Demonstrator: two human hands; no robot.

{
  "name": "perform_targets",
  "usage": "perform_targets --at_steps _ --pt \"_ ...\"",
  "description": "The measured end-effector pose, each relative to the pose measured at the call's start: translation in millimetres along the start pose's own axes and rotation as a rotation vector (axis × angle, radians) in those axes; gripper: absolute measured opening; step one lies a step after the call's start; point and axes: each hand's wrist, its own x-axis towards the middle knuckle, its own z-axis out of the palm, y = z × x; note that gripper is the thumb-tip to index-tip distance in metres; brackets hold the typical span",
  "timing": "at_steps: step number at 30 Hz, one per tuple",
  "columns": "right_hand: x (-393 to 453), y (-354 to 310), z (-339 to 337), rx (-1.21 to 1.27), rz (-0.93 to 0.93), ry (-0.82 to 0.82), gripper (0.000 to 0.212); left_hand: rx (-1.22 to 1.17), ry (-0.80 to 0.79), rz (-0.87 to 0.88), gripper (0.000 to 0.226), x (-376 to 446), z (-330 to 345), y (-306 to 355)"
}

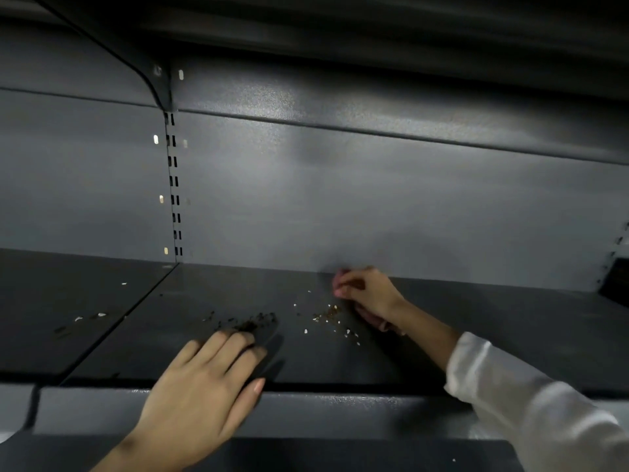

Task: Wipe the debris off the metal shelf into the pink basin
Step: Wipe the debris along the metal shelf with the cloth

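Observation:
A dark grey metal shelf (340, 362) fills the view. Dark crumbs (250, 321) lie left of centre, and pale and brown bits (332, 316) lie near the middle. My left hand (200, 390) rests flat on the shelf near its front edge, fingers spread, fingertips touching the dark crumbs. My right hand (369, 294) is deep on the shelf by the back wall, fingers curled and on edge, just right of the pale bits; whether it holds anything I cannot tell. No pink basin is in view.
The shelf's back panel (374, 199) rises behind, with a slotted upright (173, 185) at the left. Another shelf section (68, 311) to the left carries a few pale scraps (90, 316). An upper shelf overhangs at the top.

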Motion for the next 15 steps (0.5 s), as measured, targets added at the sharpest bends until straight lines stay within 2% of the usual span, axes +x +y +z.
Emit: perform_targets --at_steps 2,4,6,8,10,11,13,15 --pt "-5 7 -22 0.011 0.08 0.156 0.028 -0.004 0.015 0.0 0.073 0 0 0" --pt "-12 24 -47 -0.066 0.255 0.273 0.037 0.002 0.016 0.001 0.073 0 -1 1" --pt "-21 47 -64 -0.213 0.413 0.305 0.037 0.013 0.013 0.0 0.071 0 -2 1" --pt "-28 65 -71 -0.217 0.489 0.151 0.037 0.015 0.028 0.013 0.064 0 -1 1" --pt "-33 73 -77 0.028 0.487 -0.056 0.037 0.002 0.045 0.022 0.063 0 0 0" --pt "-35 75 -82 0.07 0.453 -0.137 0.037 -0.003 0.045 0.021 0.067 0 0 0" --pt "-35 74 -93 -0.147 0.421 -0.239 0.039 -0.013 0.049 0.023 0.071 0 0 -1" --pt "-29 87 -89 -0.495 0.355 -0.148 0.044 -0.014 0.05 0.018 0.069 -1 1 -2"
